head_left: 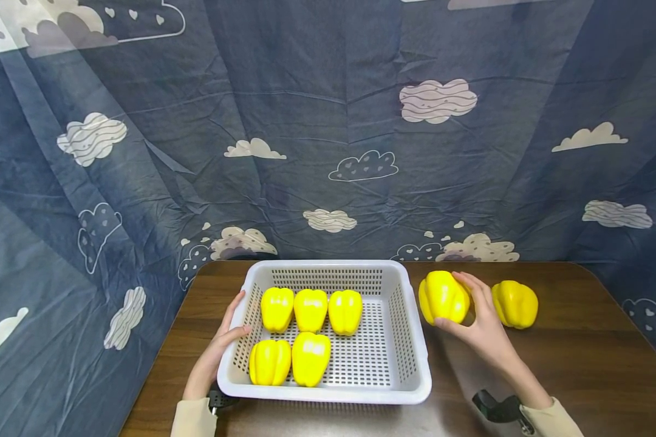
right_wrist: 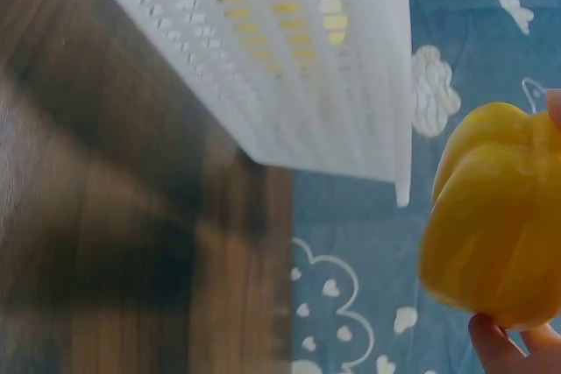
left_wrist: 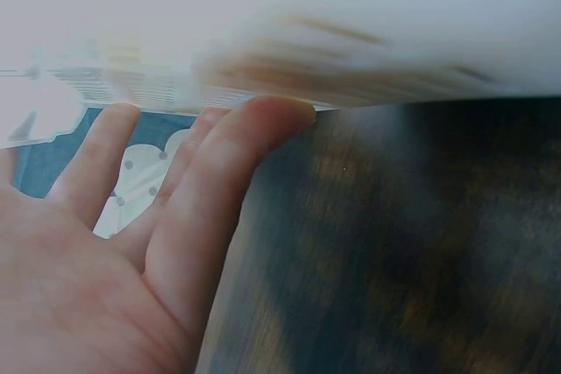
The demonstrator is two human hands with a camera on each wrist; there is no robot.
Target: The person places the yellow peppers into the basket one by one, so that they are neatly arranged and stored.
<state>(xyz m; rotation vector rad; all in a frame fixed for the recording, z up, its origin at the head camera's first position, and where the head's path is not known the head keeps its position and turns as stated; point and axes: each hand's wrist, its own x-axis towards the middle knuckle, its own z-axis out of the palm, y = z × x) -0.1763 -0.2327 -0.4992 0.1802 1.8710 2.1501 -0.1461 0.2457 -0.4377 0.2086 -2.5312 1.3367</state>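
Observation:
My right hand [head_left: 485, 328] grips a yellow bell pepper [head_left: 443, 297] just right of the white basket, thumb on one side and fingers on the other. In the right wrist view this pepper [right_wrist: 495, 216] appears raised off the table, with only fingertips showing. The white perforated basket [head_left: 328, 394] holds several yellow bell peppers, three in a back row and two in front, toward its left side. At the basket's left rim, my left hand [head_left: 215, 355] holds on, its thumb over the edge. The left wrist view shows its fingers [left_wrist: 206, 181] against the basket wall.
One more yellow bell pepper [head_left: 516, 304] lies on the brown wooden table [head_left: 579, 364], right of my right hand. Behind the table hangs a dark blue curtain [head_left: 317, 121] with cloud prints. Dark camera mounts sit at both wrists.

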